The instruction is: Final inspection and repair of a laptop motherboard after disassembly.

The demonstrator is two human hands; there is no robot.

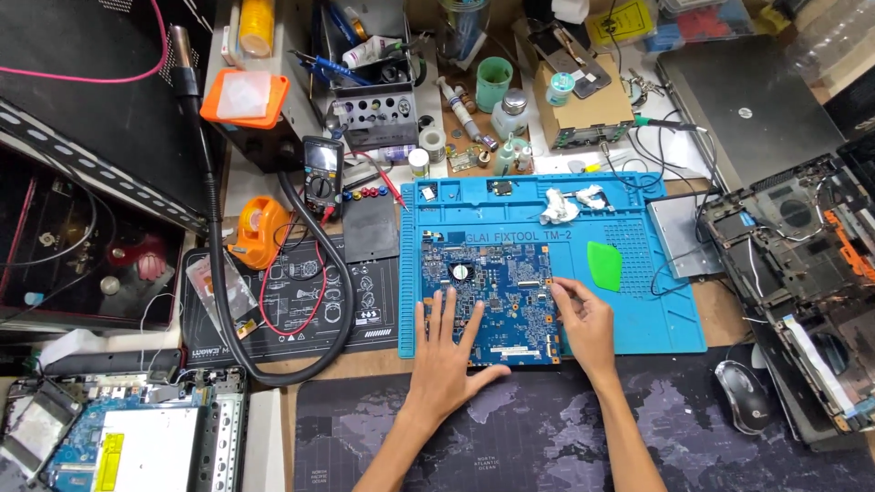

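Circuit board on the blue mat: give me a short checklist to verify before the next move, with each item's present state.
1. Circuit board lies flat on the blue mat: ok.
2. Left hand steadies the board, fingers spread on it: ok.
3. Right hand pinches at the board's right edge: ok; what it grips: cannot tell.
4. Green pick lies within reach, apart from the board: ok.
5. Board free of cables: cannot tell.

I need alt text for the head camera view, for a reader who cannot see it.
Two bare hands work on a blue circuit board lying on a blue repair mat: the left hand lies flat on it, the right hand pinches at its right edge. A green plastic pick lies nearby.
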